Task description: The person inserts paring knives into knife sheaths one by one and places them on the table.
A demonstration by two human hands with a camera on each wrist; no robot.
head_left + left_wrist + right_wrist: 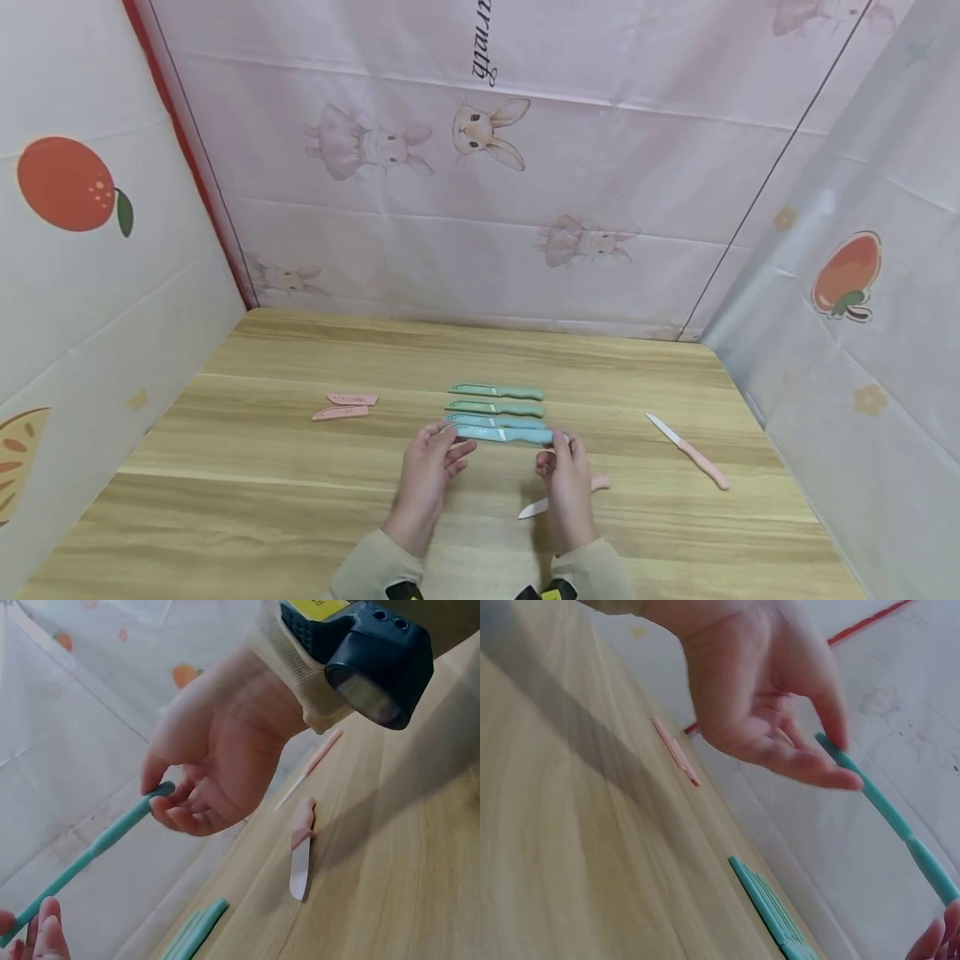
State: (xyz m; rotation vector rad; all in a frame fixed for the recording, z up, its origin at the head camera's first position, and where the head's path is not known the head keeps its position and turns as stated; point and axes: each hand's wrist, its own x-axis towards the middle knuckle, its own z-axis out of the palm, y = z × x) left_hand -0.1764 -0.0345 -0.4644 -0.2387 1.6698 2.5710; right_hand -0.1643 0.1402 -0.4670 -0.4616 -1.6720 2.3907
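Observation:
My left hand (425, 479) and right hand (568, 492) hold a blue knife in its sheath (504, 434) level between them, raised off the table. The left fingertips pinch the sheath end, while the right thumb and fingers pinch the handle end. In the left wrist view, the right hand (225, 742) grips the tip of the handle. Just beyond the held knife, another blue sheathed knife (517, 423) lies on the table, with two green sheathed knives (517, 392) (517, 409) behind it in a row.
An unsheathed pink-handled knife (701, 462) lies at the right. A second bare pink knife (534, 508) is partly hidden under my right hand. Two pink sheaths (354, 400) (341, 413) lie left of the row on the wooden table (225, 500). Printed cloth walls surround the table's back and sides.

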